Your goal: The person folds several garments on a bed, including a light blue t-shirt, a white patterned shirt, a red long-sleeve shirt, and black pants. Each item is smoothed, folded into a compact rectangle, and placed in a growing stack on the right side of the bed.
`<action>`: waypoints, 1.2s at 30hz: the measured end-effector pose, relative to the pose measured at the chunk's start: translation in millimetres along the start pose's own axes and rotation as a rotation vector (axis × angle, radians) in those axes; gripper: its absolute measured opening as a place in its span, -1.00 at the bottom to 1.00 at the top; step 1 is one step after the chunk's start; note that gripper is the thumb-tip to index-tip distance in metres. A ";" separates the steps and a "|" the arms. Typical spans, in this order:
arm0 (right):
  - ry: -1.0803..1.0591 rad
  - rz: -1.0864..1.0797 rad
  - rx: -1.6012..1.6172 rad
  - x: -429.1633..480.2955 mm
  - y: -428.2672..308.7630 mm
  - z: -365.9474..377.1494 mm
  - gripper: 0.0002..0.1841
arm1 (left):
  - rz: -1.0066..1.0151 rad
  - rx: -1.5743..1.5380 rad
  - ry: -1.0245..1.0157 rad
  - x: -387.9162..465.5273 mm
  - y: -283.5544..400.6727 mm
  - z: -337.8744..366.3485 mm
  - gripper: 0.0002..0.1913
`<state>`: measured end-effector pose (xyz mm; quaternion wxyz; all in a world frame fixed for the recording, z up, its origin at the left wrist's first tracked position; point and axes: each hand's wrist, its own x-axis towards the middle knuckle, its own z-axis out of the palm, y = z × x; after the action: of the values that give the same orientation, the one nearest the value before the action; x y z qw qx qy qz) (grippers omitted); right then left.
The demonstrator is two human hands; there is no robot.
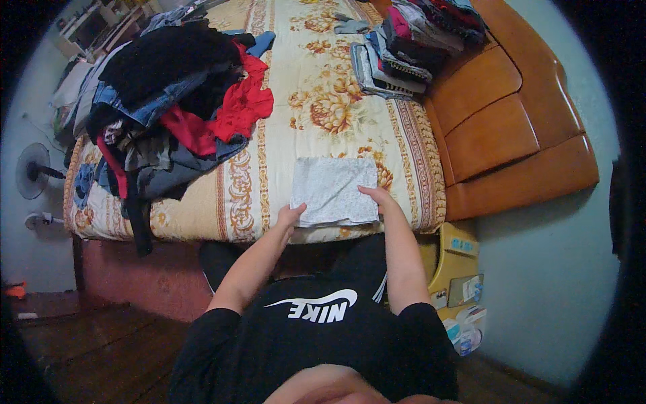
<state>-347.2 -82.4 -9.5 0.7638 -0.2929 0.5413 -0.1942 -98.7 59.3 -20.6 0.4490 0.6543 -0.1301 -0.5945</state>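
A folded white cloth (333,189) with a faint pattern lies on the floral bedspread (323,144), close to the bed's near edge. My left hand (291,214) grips its lower left corner, thumb on top and fingers beneath. On the right side, my right hand (377,198) has its thumb over the cloth and its other fingers mostly hidden under the edge. A diagonal crease crosses the cloth's upper face, and its near edge shows more than one layer.
To the left is a loose heap of clothes, with black garments (171,65), jeans and a red garment (245,103). Stacks of folded clothes (391,65) stand at the far right beside the wooden headboard (489,121). A yellow nightstand (456,262) and a fan (34,170) flank the bed.
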 end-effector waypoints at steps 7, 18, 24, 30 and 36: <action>-0.096 -0.108 0.193 -20.9 38.9 7.1 -0.51 | 0.163 -0.152 0.080 9.9 -35.9 -11.1 -0.65; -0.076 -0.045 0.381 -69.6 55.6 47.3 -0.54 | -0.009 -0.296 -0.124 -31.6 5.8 -54.7 -0.68; 0.012 -0.096 0.661 -176.7 -27.1 109.2 -0.67 | -0.061 -0.838 -0.596 -19.7 24.7 -76.4 -0.65; 0.080 -0.362 0.575 -216.9 -125.3 123.6 -0.63 | 0.589 1.118 0.420 -9.5 33.2 -49.3 -0.39; 0.054 -0.560 0.477 -193.4 -290.1 109.3 -0.72 | 0.504 1.449 0.332 7.7 24.6 -57.8 -0.27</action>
<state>-303.9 -156.2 345.7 0.7133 -0.2382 0.3998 -0.5241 -36.0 65.0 -13.8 0.0452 0.8152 -0.5612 -0.1359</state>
